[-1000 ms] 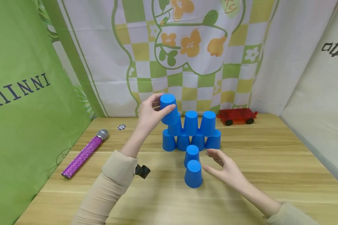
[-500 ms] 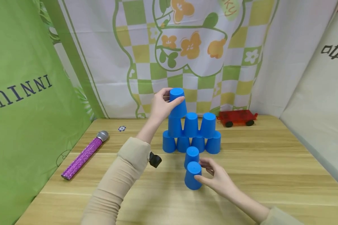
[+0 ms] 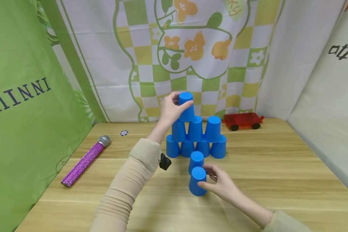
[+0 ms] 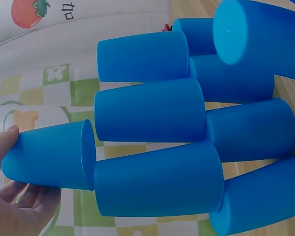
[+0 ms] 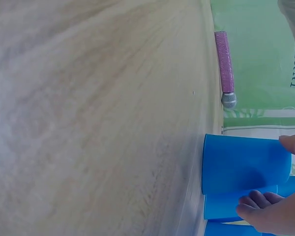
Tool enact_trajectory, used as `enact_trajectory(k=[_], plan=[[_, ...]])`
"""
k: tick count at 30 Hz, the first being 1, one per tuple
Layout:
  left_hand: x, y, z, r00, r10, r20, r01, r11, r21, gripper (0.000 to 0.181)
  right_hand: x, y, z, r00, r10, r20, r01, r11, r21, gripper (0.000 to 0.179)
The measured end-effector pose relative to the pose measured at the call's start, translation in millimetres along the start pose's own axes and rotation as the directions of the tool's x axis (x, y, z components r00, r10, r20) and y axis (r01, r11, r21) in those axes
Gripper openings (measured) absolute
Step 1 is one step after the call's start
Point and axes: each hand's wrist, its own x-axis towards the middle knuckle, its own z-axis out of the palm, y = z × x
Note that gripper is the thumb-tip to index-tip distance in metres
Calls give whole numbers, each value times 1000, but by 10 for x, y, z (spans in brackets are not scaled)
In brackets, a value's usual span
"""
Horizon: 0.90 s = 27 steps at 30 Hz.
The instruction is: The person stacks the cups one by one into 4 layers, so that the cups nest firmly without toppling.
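Observation:
My left hand grips an upside-down blue plastic cup, thumb on the near side and fingers behind. In the left wrist view this cup has its rim right at the bases of two second-row cups. Below it, three blue cups stand on a bottom row of several more blue cups. Nearer to me, my right hand holds the front cup between thumb and fingers; part of the fingers is hidden behind it. Another blue cup stands just beyond, partly covered by the front one.
A purple glittery microphone lies on the wooden table at the left, with a poker chip farther back. A red toy wagon stands behind the stack at the right. Printed curtains enclose the back and sides.
My left hand has carried its cup rightward onto the top of the second row. My right hand has moved left from beside the front cup and taken hold of it.

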Motion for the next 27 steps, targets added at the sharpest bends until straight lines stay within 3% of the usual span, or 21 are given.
enact_trajectory(k=[6,17,27], plan=[[-18,-27,45,1000,5,-10,-4,999,44,53,14,6,13,1000,6,5,-6,1000,-1,54],[-38,-72,78,1000,3,-14,-3,999,33,54,51,52,30,999,36,37,-36,999,12,54],[-53,-87,72,1000,12,-15,-12,1000,16,52,49,61,53,999,2,45,-3,1000,18,50]])
